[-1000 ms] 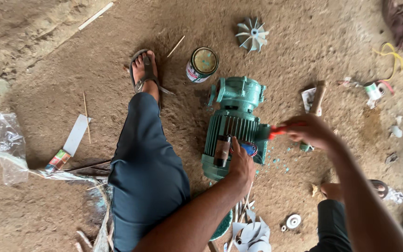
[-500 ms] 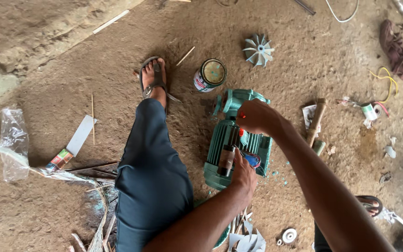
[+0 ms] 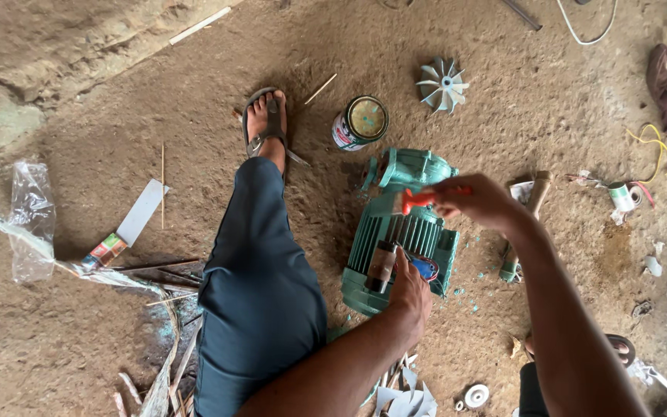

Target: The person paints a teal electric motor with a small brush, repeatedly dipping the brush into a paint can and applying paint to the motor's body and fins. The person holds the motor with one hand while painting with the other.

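Left hand (image 3: 409, 292) presses flat on the green motor (image 3: 399, 239); right hand (image 3: 482, 202) grips a red-handled tool (image 3: 424, 199). I'd brace firmly, working short strokes.

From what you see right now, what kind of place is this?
Probably an informal outdoor repair spot on a bare dirt floor: a green electric motor lies on the ground under both hands, with a loose fan impeller and a paint tin nearby.
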### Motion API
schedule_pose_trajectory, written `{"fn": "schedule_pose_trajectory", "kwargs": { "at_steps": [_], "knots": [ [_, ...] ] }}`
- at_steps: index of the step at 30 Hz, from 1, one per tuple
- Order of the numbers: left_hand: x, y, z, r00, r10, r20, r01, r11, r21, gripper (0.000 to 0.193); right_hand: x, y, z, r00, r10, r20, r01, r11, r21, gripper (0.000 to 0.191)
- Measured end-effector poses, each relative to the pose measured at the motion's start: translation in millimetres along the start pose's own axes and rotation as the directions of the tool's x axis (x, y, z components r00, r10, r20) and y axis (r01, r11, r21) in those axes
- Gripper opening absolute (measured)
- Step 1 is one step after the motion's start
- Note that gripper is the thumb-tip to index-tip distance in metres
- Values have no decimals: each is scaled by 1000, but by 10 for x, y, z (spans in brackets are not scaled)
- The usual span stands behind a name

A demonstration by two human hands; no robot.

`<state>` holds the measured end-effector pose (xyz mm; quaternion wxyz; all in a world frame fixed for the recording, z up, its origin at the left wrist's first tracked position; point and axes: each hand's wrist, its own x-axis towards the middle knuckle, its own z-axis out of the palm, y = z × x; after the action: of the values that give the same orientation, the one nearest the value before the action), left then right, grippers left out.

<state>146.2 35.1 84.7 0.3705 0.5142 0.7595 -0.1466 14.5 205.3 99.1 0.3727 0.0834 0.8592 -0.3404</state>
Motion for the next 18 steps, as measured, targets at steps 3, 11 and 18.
{"fn": "schedule_pose_trajectory", "kwargs": {
  "at_steps": [3, 11, 18],
  "knots": [
    [-29, 13, -3, 1000, -3, -10, 4, 1000, 2, 85, -177, 412, 148, 997, 73, -41, -74, 997, -32, 33],
    [-18, 26, -9, 1000, -9, 13, 9, 1000, -28, 92, -538, 1023, 239, 977, 116, -182, -113, 993, 24, 36],
    [108, 65, 89, 999, -26, -43, 25, 1000, -11, 89, -727, 1275, 124, 976, 125, -178, -96, 982, 164, 37]
  ]
}}
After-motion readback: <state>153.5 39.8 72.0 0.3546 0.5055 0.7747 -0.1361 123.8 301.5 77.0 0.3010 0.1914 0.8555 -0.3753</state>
